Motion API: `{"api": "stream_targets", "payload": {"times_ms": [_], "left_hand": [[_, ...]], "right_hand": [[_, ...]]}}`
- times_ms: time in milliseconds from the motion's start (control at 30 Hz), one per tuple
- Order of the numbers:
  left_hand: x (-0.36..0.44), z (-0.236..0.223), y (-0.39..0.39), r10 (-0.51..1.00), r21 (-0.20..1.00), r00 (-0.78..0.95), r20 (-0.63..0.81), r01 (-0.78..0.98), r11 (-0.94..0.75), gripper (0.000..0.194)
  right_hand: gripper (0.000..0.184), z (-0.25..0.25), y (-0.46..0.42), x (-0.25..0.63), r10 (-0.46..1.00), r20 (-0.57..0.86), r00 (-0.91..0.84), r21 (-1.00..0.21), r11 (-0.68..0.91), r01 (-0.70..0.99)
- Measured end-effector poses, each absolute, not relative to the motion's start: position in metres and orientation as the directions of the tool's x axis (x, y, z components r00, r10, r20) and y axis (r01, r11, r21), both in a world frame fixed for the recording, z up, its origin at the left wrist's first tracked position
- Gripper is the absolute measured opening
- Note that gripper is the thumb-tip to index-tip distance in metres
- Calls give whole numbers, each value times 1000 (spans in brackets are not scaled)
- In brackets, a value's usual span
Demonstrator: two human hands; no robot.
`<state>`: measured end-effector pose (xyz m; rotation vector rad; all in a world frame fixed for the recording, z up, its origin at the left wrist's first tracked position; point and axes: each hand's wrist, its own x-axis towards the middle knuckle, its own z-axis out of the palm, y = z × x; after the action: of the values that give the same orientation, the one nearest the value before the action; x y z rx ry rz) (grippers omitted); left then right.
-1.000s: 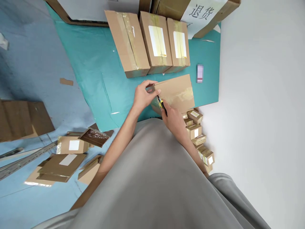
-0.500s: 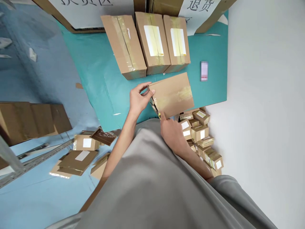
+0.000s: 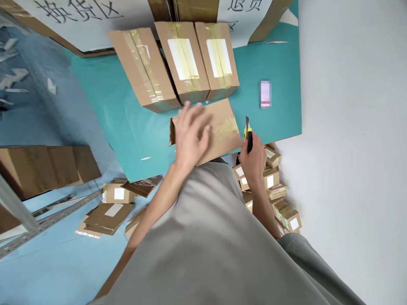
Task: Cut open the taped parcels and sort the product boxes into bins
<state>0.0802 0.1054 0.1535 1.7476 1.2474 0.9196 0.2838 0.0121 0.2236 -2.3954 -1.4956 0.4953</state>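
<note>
A brown cardboard box (image 3: 222, 135) with a strip of clear tape lies at the front of the green table, close to my body. Over its left part my left hand (image 3: 191, 137) is spread, fingers apart and slightly blurred; whether it touches the top I cannot tell. The box's left end shows a dark gap along its edge. To the right of the box my right hand (image 3: 253, 159) grips a yellow and black box cutter (image 3: 248, 134), its blade out and pointing away from me.
Behind stand three taped boxes (image 3: 182, 63) in a row, backed by larger cartons with paper signs (image 3: 85, 21). A phone-like, pixelated item (image 3: 265, 94) lies on the green table (image 3: 281, 59). Parcels (image 3: 270, 178) are piled below right; flattened cardboard (image 3: 110, 216) lies on the floor at left.
My right hand has drawn the cutter from the box's left end to beyond its right side. My left hand has left the corner and opened above the box. The whole view has shifted slightly.
</note>
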Motion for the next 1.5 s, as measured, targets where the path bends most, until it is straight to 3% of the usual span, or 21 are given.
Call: {"api": "stream_targets", "payload": {"times_ms": [167, 333, 533, 900, 1100, 1300, 1500], "left_hand": [[140, 152, 94, 870, 863, 486, 87, 399, -309, 42], [137, 137, 95, 864, 825, 497, 85, 452, -341, 34], [136, 134, 93, 856, 753, 509, 90, 527, -393, 37], [136, 130, 90, 854, 781, 508, 112, 486, -392, 40], [137, 128, 90, 856, 799, 501, 123, 462, -385, 41], [139, 122, 89, 847, 772, 492, 199, 454, -445, 36], [127, 135, 95, 836, 785, 517, 185, 433, -442, 38]], "right_hand": [[51, 198, 16, 311, 913, -219, 343, -488, -407, 772], [51, 203, 7, 300, 920, -302, 252, -516, -380, 768], [54, 200, 15, 297, 935, -268, 234, -533, -346, 772], [58, 235, 26, 276, 848, -443, 291, -318, -452, 833], [59, 236, 37, 267, 828, -445, 340, -262, -484, 835], [54, 255, 16, 260, 673, -630, 387, -53, -535, 843], [55, 267, 5, 269, 735, -593, 328, -120, -484, 867]]}}
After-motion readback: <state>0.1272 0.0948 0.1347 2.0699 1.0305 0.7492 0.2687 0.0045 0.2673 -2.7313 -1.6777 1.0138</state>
